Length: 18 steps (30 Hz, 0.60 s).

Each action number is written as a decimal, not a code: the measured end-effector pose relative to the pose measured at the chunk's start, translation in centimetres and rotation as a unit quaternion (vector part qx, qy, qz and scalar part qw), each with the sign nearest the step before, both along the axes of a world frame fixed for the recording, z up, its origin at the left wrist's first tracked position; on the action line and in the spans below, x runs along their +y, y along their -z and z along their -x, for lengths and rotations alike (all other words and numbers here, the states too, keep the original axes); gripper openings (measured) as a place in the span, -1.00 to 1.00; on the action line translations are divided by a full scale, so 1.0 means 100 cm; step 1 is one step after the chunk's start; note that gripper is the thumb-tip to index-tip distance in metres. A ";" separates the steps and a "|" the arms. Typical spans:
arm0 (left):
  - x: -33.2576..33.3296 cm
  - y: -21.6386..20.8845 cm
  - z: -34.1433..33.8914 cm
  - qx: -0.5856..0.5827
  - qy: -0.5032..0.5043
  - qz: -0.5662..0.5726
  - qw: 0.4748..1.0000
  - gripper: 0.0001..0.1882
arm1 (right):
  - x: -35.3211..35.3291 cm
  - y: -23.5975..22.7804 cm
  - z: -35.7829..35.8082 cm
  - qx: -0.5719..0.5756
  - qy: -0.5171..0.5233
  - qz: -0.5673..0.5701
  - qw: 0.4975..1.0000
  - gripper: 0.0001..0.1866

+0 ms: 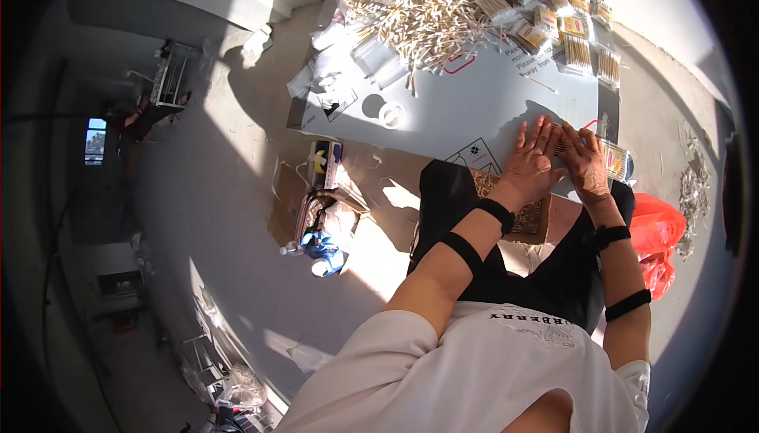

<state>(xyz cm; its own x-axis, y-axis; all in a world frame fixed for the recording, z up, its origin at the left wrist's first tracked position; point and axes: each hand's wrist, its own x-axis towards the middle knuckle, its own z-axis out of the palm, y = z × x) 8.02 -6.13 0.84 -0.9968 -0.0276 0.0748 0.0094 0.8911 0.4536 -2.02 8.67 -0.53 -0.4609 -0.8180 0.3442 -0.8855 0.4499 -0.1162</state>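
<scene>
At the near right edge of the grey-white table board [466, 109], my two hands lie side by side. My left hand [531, 166] is laid flat, its fingers stretched forward and touching a row of thin brown sticks. Beside it my right hand [585, 166] has its fingers extended over the same sticks, palm down. To the right of my right hand, a small clear packet of cotton swabs [617, 161] with a yellow label sticks out. Whether the sticks between my hands belong to that packet is hidden by my fingers.
Loose cotton swabs [431, 18] form a big heap at the far side, with several filled packets [575, 42] to its right. Clear plastic sleeves [379, 60] and a white ring [390, 114] lie leftward. Below the board are a cardboard box [540, 227] and a red bag [658, 231].
</scene>
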 end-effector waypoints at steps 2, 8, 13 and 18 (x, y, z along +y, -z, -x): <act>-0.003 0.000 -0.005 0.000 -0.015 0.000 1.000 -0.14 | -0.003 -0.001 -0.003 -0.022 0.003 -0.024 0.999 -0.43; -0.002 0.012 -0.005 0.071 -0.035 0.037 0.996 -0.14 | -0.007 0.000 -0.003 0.004 -0.012 -0.012 1.000 -0.46; -0.007 0.004 -0.007 0.026 -0.001 -0.049 0.998 -0.13 | -0.005 0.005 -0.003 0.032 -0.010 -0.028 0.999 -0.46; 0.002 0.001 -0.002 0.034 0.015 0.001 0.999 -0.15 | 0.006 0.004 -0.003 0.049 0.029 -0.039 0.998 -0.46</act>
<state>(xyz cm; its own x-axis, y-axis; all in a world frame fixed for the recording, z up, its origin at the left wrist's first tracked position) 8.26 -5.95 0.75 -0.9899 0.0030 0.1419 0.0672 0.8906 0.4498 -1.76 9.31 -0.90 -0.4763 -0.8166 0.3262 -0.8626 0.5058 0.0067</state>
